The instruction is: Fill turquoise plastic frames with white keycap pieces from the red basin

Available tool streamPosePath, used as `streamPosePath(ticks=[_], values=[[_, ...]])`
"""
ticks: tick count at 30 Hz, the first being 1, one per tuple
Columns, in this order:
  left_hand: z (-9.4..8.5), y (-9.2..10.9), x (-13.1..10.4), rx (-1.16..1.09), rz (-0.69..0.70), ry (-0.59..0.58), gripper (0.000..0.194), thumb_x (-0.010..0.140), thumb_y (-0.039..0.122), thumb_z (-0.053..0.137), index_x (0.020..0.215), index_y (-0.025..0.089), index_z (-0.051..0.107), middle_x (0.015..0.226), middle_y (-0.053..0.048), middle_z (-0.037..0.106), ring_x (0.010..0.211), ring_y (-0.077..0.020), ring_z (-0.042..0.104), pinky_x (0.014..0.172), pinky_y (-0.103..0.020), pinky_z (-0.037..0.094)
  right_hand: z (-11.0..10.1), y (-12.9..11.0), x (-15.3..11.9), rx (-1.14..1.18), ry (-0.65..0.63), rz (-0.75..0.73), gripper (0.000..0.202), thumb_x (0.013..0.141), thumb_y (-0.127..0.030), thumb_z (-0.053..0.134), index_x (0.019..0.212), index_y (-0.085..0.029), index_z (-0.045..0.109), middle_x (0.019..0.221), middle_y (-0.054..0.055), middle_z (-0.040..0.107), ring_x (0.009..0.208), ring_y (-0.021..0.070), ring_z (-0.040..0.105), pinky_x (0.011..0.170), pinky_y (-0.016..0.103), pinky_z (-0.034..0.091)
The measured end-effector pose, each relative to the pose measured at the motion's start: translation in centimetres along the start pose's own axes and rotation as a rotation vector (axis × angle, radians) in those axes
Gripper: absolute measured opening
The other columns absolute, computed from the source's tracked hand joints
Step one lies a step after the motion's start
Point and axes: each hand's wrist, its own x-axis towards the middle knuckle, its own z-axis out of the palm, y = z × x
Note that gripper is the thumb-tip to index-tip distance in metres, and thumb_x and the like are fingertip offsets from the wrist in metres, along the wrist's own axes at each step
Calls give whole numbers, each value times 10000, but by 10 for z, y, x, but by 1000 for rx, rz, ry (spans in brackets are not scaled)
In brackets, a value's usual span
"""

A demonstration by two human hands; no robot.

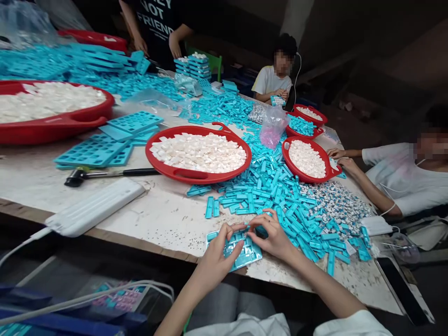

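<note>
At the near table edge a blue plastic plate (249, 254) with rows of square cells lies in front of me. My left hand (222, 247) grips it from the left, thumb across the top and fingers along its far side. Over its far right corner my right hand (271, 235) is closed in a pinch, thumb against index finger. What is between those fingertips is too small to name. Just beyond the hands spreads a heap of loose blue plastic strips (280, 186), and two strips (209, 207) lie apart from it.
Red baskets of white keycap-like pieces stand ahead (199, 175), left (52, 133) and right (308, 161). A hammer (105, 173), white power strip (94, 205), stacked blue plates (94, 149), small-part pile (343, 205) and phone (402, 289) surround me. Three people work across the table.
</note>
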Motion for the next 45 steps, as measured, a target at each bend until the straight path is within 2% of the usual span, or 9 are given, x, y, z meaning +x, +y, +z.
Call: streamPosePath(ticks=[5,10,15,20,29,35,40,45], values=[[0,-1,0,9,-11,-15,270,995,418,475,843,285,296,1315,-96,652,1302,-254,557,1031,-440,433,-2,3,-1,-6,6,4,118,935,-243,654,1043,-247,606,926,15,724,929,196,679,1076,465,361],[0,-1,-1,1,-22,-2,274,991,415,478,835,283,295,1258,-87,676,1261,-254,579,1012,-425,439,-1,-1,-3,-43,-35,-20,197,903,-220,675,1092,-238,619,949,30,730,1022,217,671,1116,491,328],[0,-2,-2,-26,-3,32,277,980,391,507,833,282,299,1220,-83,688,1268,-258,575,1026,-431,429,-1,-3,-5,-72,-76,-22,258,918,-186,642,1168,-232,595,1003,49,736,1054,216,668,1125,508,323],[-3,-9,-1,-140,42,91,273,978,348,515,819,276,306,1189,-92,700,1167,-257,633,976,-424,468,3,-3,-8,-41,-45,-35,190,944,-212,623,1131,-234,605,980,36,731,1027,201,672,1125,495,329],[-3,-11,-3,-212,27,100,274,991,348,522,828,265,318,1169,-102,689,1181,-258,621,966,-408,463,12,-4,-10,-33,-44,-153,180,1017,-221,569,1191,-229,613,1049,23,758,976,145,700,1135,424,349],[-3,-11,-2,-217,11,105,282,987,390,518,826,264,325,1156,-103,695,1189,-270,625,966,-408,473,12,0,-11,43,-112,-94,212,1012,-274,580,1214,-244,636,1057,40,760,980,180,692,948,359,512],[-3,-9,-3,-231,34,91,284,992,380,519,826,262,322,1177,-114,693,1184,-269,625,986,-420,464,10,2,-10,89,-152,-136,218,1026,-219,543,1225,-231,633,1069,47,750,997,160,687,960,346,502],[-4,-9,-3,-230,39,95,279,992,368,529,827,259,333,1194,-118,692,1168,-264,631,982,-420,465,9,1,-11,-9,-133,-117,230,1029,-215,538,1232,-256,639,1078,34,754,999,166,668,961,360,472]])
